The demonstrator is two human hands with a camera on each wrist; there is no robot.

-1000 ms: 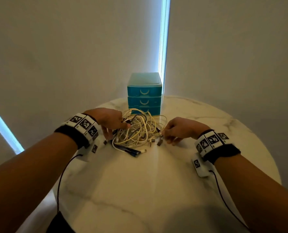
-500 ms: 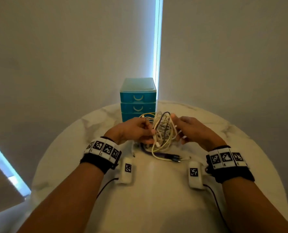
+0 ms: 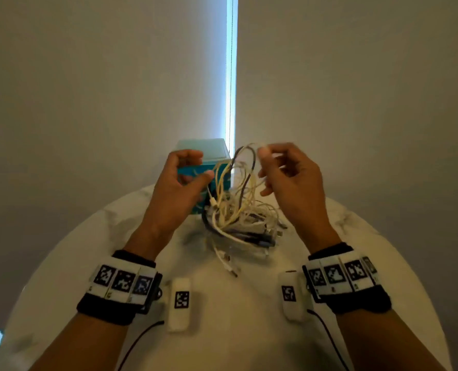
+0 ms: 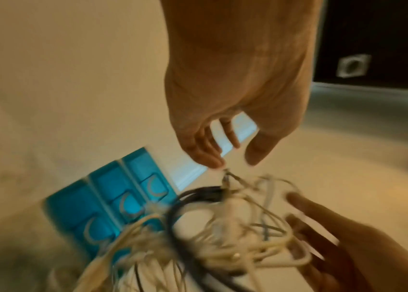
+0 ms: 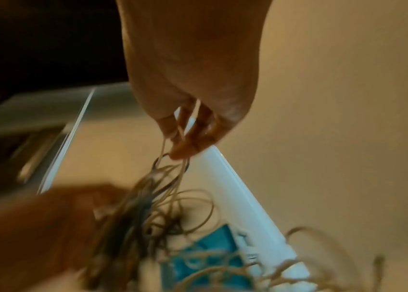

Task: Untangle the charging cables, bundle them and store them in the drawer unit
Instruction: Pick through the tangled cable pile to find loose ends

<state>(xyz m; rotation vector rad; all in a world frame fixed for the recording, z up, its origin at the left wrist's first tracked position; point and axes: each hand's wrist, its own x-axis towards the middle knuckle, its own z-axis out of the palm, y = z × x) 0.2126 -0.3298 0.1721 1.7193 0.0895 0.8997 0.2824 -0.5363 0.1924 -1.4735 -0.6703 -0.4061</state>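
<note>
- Cream, white and dark charging cables (image 3: 238, 207) hang as one knotted clump above the marble table (image 3: 249, 330), lifted so the loops fall apart under their own weight; the lower ends trail on the tabletop.
- Right hand (image 3: 289, 183) holds the top of the clump high, thumb and fingers pinching a pale strand, probably to find a free end.
- Left hand (image 3: 181, 180) is curled at the clump's left side; the left wrist view shows its fingertips barely meeting a strand, so I cannot tell whether it grips.
- Teal drawer unit (image 3: 203, 153) stands at the far edge, just behind the hands, all drawers closed, waiting for bundles.
- Untangling looks barely begun; nothing is bundled.
</note>
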